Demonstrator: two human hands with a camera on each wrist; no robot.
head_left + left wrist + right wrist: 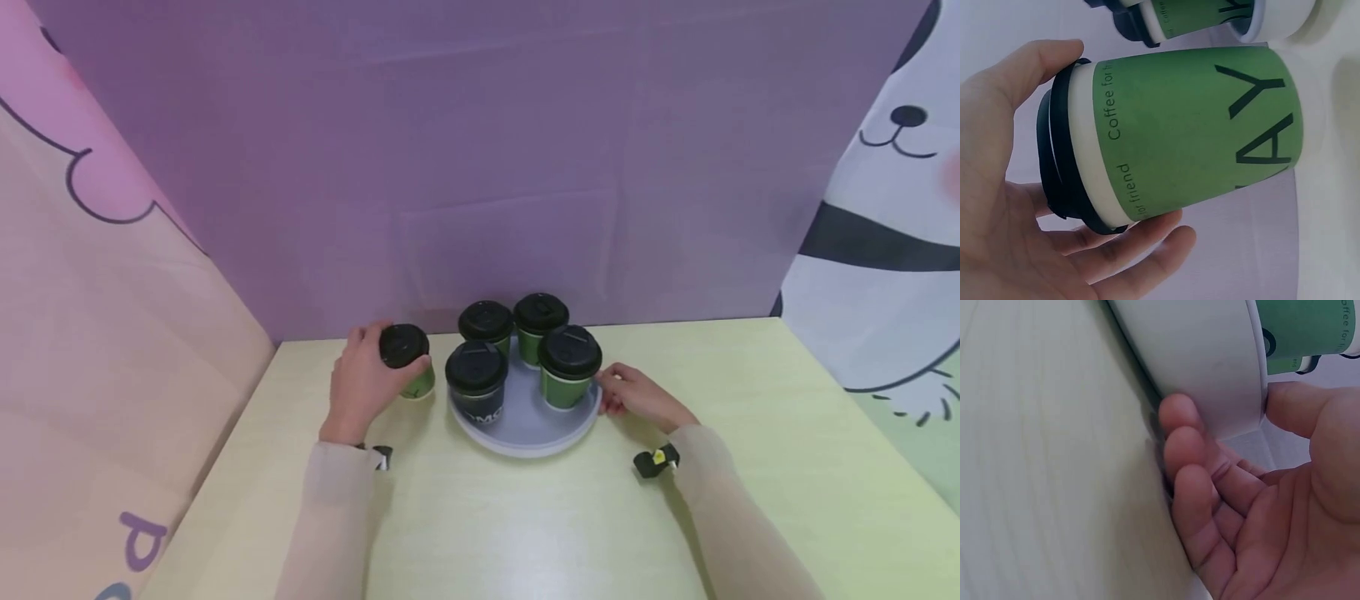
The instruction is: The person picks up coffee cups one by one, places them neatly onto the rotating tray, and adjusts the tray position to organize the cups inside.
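Note:
My left hand (362,383) holds a green paper coffee cup (1197,131) with a black lid, left of a round white tray (525,433). The left wrist view shows thumb and fingers round the lid, and the cup's base close to the tabletop. My right hand (637,398) grips the tray's right edge; in the right wrist view the thumb is at the rim and curled fingers are at the lower wall. On the tray stand a dark cup (480,404) at front left, a green cup (566,390) at right, and two lidded cups behind, one black lid (486,320) partly overlapped.
The pale wood table (480,517) extends in front of the tray and to both sides. A purple cloth backdrop (480,167) rises close behind the cups. Printed cloth panels stand at left (112,333) and right (885,325).

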